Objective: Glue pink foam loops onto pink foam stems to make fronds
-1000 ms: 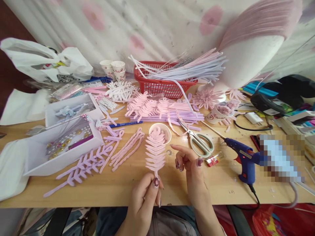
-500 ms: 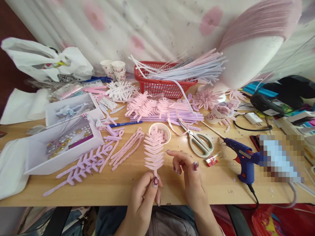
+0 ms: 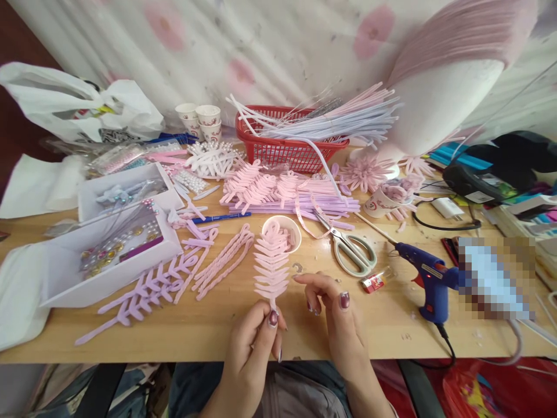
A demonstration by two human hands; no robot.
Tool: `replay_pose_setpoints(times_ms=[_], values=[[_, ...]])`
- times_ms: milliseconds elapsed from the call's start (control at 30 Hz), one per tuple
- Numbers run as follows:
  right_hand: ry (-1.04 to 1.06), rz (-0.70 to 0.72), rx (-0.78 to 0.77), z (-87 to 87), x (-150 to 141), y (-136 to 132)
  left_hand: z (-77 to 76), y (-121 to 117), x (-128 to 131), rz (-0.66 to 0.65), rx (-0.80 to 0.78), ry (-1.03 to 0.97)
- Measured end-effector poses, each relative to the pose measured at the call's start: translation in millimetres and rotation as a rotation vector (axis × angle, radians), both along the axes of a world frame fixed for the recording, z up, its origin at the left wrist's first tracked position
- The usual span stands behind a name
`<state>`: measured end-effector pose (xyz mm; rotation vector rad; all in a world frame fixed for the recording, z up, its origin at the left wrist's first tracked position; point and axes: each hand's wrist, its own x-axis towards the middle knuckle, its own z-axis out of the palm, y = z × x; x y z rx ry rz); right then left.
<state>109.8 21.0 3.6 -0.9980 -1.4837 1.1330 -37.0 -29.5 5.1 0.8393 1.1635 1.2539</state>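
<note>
Between thumb and fingers, my left hand (image 3: 256, 342) pinches the bottom stem of a pink pipe-cleaner leaf (image 3: 270, 267), which stands upright with its fronds spread to both sides. Behind the leaf's top is a paper cup (image 3: 294, 247) with short pink pieces inside, partly hidden by the leaf. My right hand (image 3: 333, 319) hovers to the right of the leaf, apart from it, its fingers loosely curled and spread with nothing in them. Beyond that hand lie scissors (image 3: 355, 252) with pale green handles. To the left rest pink twisted pipe cleaners (image 3: 224, 261) and purple pipe-cleaner leaves (image 3: 148, 290).
A blue glue gun (image 3: 429, 278) with a lit red light stands at right, near a red lighter (image 3: 373, 283). Finished pink leaves (image 3: 252, 186) lie before a red basket (image 3: 287, 155) of pipe cleaners. White boxes (image 3: 65, 290) with beads sit at left.
Both hands and the leaf keep nearly the same pose. The whole view has shifted very slightly; nothing has been picked up or let go.
</note>
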Motion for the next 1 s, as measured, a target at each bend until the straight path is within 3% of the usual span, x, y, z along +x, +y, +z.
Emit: replay_pose_setpoints(times_ms=[167, 300, 433, 567, 633, 700, 867, 1000], values=[[-0.047, -0.023, 0.007, 2.9, 0, -1, -0.3, -1, 0, -0.002, -0.041, -0.008], [-0.265, -0.068, 0.067, 13.5, 13, -8, 0.2, 0, 0, -0.003, -0.070, -0.014], [-0.566, -0.399, 0.128, 24.5, 55, -24, -2.0, 1, 1, 0.042, -0.076, -0.054], [-0.886, -0.884, 0.003, 30.5, 113, -35, -6.0, 1, 2, 0.138, -0.028, -0.103], [-1.043, -1.038, -0.086, 30.7, 137, -31, -7.4, 1, 3, 0.171, -0.017, -0.113], [-1.047, -1.052, -0.190, 28.4, 152, -18, -8.0, 1, 3, 0.182, -0.024, -0.108], [-1.066, -0.839, -0.284, 17.8, 158, 23, -3.1, 0, 1, 0.138, -0.070, -0.055], [-1.048, -0.906, -0.261, 20.2, 149, 24, 4.1, 2, 1, 0.126, -0.118, -0.034]])
